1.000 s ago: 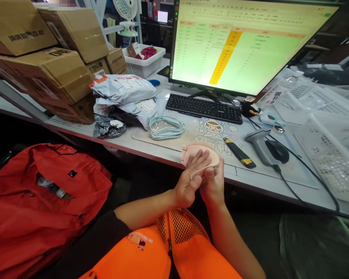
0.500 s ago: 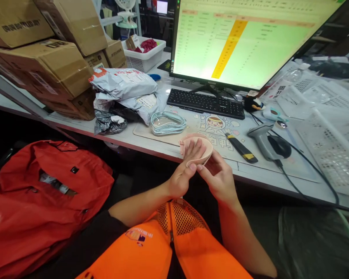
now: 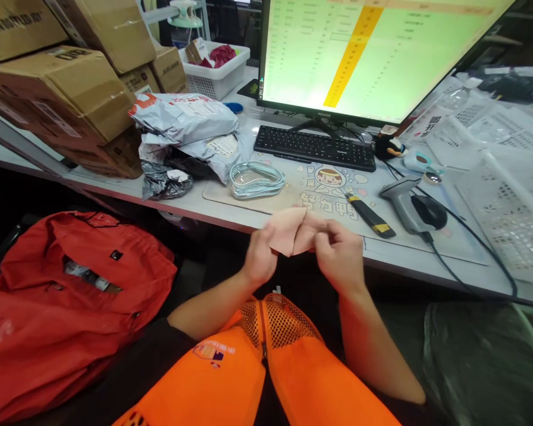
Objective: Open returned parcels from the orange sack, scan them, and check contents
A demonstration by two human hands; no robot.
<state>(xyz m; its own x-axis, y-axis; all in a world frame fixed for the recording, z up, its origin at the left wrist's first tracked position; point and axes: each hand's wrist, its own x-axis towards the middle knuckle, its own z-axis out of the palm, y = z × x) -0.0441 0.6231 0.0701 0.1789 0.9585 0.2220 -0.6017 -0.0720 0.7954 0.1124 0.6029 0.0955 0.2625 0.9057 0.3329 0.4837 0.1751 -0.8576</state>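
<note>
The left hand (image 3: 260,254) and the right hand (image 3: 341,255) stand apart, near the middle of the frame, with a pink pad (image 3: 285,232) stretched between them. The left hand grips the pad's left edge; the fingers behind it are hidden. The right hand is curled, thumb and forefinger seemingly pinching the right part, though slight blur hides the exact contact.

The pad is in front of the near edge of the desk (image 3: 195,208), just below the printing on the mat (image 3: 244,205). Whether it touches the desk, I cannot tell.

What could go wrong, I judge, is a slip: the grip seems to be only at the sides, so if either hand loosens, the pad could drop off the desk edge toward the orange vest (image 3: 213,378) at the bottom of the frame. Pulling the hands too far apart might crease or strain it along the dark line across its face. The knife (image 3: 371,218), right of centre, lies near the right hand, and a careless sideways sweep could knock it.

The pad's long axis appears to run left to right. A corner points toward the top of the frame, and the dark line slants from there down to the lower left.
</note>
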